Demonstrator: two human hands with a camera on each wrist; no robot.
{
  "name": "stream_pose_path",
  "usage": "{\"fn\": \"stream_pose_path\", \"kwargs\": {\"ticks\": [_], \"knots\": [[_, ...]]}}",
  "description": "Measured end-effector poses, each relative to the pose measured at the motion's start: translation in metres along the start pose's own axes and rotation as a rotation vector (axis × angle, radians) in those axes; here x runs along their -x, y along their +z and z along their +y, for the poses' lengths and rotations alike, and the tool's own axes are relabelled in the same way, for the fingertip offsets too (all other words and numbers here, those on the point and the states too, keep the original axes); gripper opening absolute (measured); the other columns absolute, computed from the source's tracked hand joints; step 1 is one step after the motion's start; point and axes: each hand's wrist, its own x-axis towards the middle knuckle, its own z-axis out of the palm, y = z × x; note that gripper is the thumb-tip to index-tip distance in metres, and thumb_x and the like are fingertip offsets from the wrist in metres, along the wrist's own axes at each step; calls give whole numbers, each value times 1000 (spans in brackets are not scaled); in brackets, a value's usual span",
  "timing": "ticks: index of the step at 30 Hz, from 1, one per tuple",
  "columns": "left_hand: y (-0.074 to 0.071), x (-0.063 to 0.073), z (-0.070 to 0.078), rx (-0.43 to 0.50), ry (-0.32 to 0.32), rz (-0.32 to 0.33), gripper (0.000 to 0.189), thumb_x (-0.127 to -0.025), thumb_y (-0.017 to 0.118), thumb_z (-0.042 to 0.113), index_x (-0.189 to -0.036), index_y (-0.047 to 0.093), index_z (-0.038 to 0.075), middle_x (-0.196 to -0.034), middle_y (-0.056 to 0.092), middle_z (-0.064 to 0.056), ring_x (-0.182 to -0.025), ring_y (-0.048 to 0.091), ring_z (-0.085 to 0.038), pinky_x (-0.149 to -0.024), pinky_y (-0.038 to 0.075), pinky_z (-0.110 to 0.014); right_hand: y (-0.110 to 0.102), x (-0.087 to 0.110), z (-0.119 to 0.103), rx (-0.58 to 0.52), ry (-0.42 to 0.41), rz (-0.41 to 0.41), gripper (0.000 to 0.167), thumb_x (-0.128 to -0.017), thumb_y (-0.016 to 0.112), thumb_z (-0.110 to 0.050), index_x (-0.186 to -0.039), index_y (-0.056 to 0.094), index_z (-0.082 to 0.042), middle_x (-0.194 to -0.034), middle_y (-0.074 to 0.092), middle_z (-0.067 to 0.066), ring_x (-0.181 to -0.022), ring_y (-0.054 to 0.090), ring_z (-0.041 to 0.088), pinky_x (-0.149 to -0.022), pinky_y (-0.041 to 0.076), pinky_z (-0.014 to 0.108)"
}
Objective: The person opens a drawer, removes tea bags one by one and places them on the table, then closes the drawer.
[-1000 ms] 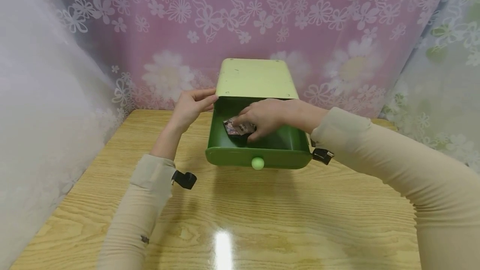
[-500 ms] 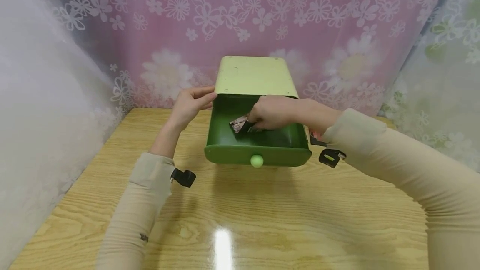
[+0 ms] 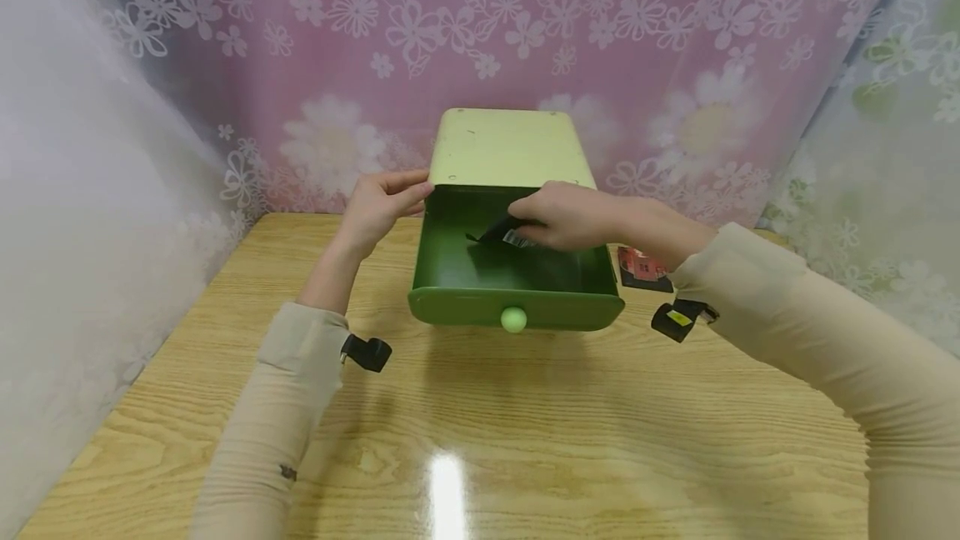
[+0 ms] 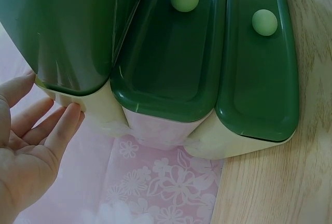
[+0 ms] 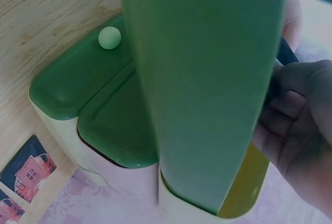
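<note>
A small storage cabinet with a cream top (image 3: 510, 144) has its green upper drawer (image 3: 457, 307) pulled out. Inside that drawer, my right hand (image 3: 573, 217) pinches a black packet (image 3: 497, 230) with a white barcode label, tilted and lifted off the drawer floor; its printed face is turned out of sight. In the right wrist view the drawer wall hides most of the packet. My left hand (image 4: 36, 146) touches the cabinet's left side near its top front edge, fingers mostly straight, thumb by the drawer opening.
Two lower drawers (image 4: 166, 68) with round pale green knobs are closed below. Dark packets with red print (image 5: 31, 169) lie on the wooden table (image 3: 525, 440) right of the cabinet. A floral pink curtain (image 3: 480, 40) hangs close behind.
My right hand has gripped the packet, turned it printed face away, and drawn it up and to the right. The left hand stays at the cabinet's side.
</note>
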Motion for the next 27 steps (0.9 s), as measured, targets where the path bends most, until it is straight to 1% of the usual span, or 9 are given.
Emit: {"fn": "stream_pose_path", "kwargs": {"ticks": [6,10,12,16,19,21,23,25,27], "knots": [[0,1,0,7,7,-5,41,-91,61,19,-127,56,0,-134,49,-14,-118,51,-29,-95,49,-36,0,10,4,-28,-1,107,18,-93,56,-6,-77,48,-8,-59,42,-2,-46,34,9,-46,31,24],[-1,0,-1,8,4,-4,41,-91,61,19,-127,56,0,-135,49,-13,-118,51,-28,-94,49,-35,-2,16,9,-59,5,143,20,-95,53,-8,-76,46,-9,-59,37,0,-46,31,10,-46,29,25],[-1,0,-1,7,2,-4,41,-92,61,19,-127,56,0,-135,49,-13,-118,51,-28,-94,49,-35,-4,18,10,-68,6,173,19,-95,53,-7,-77,47,-9,-59,38,-1,-46,31,9,-45,30,24],[-1,0,-1,7,-2,-4,41,-91,62,20,-127,56,1,-135,49,-13,-118,51,-28,-95,49,-35,-6,21,12,-71,35,201,11,-93,54,-4,-83,55,-7,-63,47,-1,-48,34,9,-45,31,24],[-1,0,-1,8,-2,-4,41,-91,61,20,-127,56,1,-135,49,-13,-118,51,-28,-95,49,-35,-6,25,14,-96,65,210,5,-92,56,-3,-91,61,-5,-69,54,1,-50,37,11,-46,33,24],[-1,0,-1,8,-3,-5,41,-92,61,20,-127,56,1,-135,48,-13,-118,51,-28,-95,48,-35,-6,30,15,-136,90,229,7,-90,58,-2,-95,63,-4,-73,61,3,-51,41,12,-46,34,24],[-1,0,-1,8,-4,-6,41,-92,61,20,-127,56,1,-135,48,-13,-118,51,-28,-95,48,-35,-6,35,16,-215,123,252,13,-89,60,0,-101,64,-2,-82,67,7,-57,53,14,-48,39,23],[0,0,0,6,-4,-6,42,-91,62,20,-127,56,1,-135,48,-13,-118,51,-29,-95,48,-35,-7,42,17,-317,168,276,18,-88,60,2,-105,64,0,-92,69,12,-68,62,16,-53,46,21],[0,1,0,5,-2,-7,42,-91,62,20,-127,56,1,-135,48,-13,-119,50,-29,-95,48,-35,-9,50,17,-438,194,310,21,-88,58,5,-109,62,5,-99,67,17,-82,66,17,-62,52,21]]}}
